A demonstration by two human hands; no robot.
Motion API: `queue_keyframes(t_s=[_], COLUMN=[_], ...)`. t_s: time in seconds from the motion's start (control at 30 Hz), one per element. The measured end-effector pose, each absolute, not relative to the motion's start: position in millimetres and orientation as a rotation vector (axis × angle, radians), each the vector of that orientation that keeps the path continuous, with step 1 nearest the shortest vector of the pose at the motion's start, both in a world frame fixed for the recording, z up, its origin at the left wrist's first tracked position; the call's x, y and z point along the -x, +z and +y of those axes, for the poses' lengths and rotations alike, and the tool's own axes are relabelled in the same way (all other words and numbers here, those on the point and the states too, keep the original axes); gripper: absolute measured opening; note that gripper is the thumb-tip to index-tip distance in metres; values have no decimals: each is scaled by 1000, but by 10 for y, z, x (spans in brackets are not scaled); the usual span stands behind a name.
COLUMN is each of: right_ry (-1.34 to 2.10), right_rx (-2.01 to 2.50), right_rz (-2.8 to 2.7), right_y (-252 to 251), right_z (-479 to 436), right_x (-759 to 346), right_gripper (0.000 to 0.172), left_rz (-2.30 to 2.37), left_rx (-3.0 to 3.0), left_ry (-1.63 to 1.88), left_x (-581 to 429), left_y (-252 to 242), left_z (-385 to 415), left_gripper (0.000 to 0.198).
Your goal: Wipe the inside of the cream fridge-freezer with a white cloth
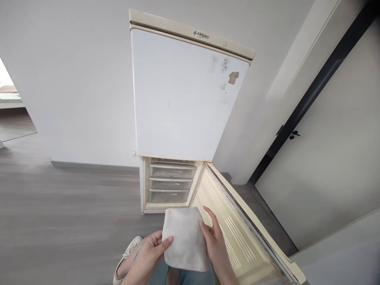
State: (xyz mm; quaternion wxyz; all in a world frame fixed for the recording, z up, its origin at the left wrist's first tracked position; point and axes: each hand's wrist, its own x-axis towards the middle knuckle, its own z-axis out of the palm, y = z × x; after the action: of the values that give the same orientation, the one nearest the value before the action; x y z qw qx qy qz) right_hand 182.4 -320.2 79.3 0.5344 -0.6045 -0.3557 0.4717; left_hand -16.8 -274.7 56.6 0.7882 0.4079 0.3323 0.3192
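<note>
A folded whitish cloth (185, 239) with faint grey smudges is held up between my two hands, above my knees. On its left edge, my left hand (152, 247) pinches it with the thumb on top and the fingers behind. At the right edge, my right hand (214, 237) grips it with the thumb in front, its index finger stretched upward. Just beyond the cloth is a fridge (187, 95) whose lower compartment stands open, showing three clear drawers (171, 184). The lower door (237, 225) is swung out to the right, beside my right hand.
The fridge's upper door is shut, with dark marks and a peeled patch (233, 78) near its top right. A room door (332, 130) with a black handle is at the right. Grey wood-look floor (74, 225) spreads to the left. My shoe (129, 253) is below.
</note>
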Motion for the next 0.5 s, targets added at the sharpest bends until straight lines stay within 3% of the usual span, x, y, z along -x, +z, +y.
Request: queue_keyframes(t_s=[0.1,0.2,0.23,0.37,0.5], right_ry=[1144,1251,1240,1015,1240], right_rx=[1461,1414,1462,1733,1542], right_rz=[-1033,-1261,-1331,-1502,-1499], right_y=[674,543,511,501,632], right_z=[-3277,-3348,-3364,-3405,-3460], right_x=[-1865,-1826,-1805,-1766,-1795], right_gripper=[73,82,78,32,29], left_rz=[747,694,697,939,993], left_rx=[-1009,-1107,-1172,-1548,-1726], left_ry=[783,822,817,797,677], left_x=[218,278,304,415,465], left_y=[527,454,432,367,439], left_z=[-2670,-2659,-2664,-2670,-2675], left_gripper=[33,42,45,58,63])
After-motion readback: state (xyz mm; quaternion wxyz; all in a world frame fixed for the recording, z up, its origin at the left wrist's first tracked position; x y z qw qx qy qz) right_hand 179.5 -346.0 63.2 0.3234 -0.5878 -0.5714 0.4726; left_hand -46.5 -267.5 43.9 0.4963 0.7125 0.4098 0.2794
